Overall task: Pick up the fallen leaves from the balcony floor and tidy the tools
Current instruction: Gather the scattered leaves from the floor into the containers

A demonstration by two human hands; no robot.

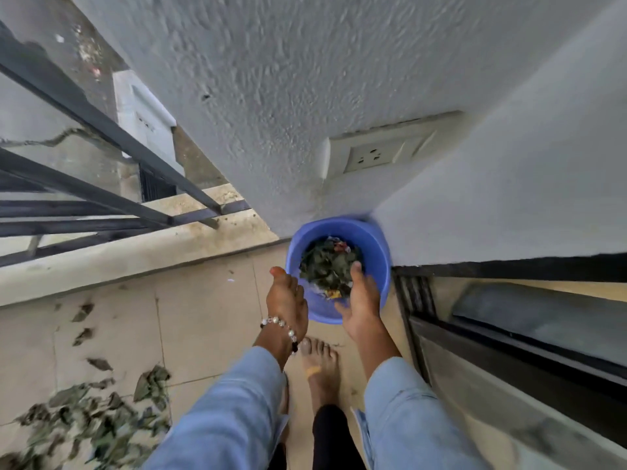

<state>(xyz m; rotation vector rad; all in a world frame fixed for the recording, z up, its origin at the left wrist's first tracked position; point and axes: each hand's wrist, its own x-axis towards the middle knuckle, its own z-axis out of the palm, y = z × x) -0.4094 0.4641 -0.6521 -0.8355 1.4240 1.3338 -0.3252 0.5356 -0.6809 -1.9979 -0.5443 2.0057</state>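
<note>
Both hands hover open over the blue bucket [339, 266] in the wall corner at twelve o'clock, the left hand [287, 298] and right hand [361, 305] with fingers straight and holding nothing. The bucket already holds dark leaves [327, 264]. At seven o'clock on the floor [203, 317] lies the leaf pile [91, 422]: light, dry and brittle by the look, best scooped loosely from underneath with two cupped hands.

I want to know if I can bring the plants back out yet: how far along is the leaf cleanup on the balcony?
Partly done. The blue bucket in the corner already holds a batch of leaves. Both hands are at it now, left hand by the rim and right hand over the contents. A leaf pile and scattered leaves remain on the floor tiles. No tools are in view.
</note>
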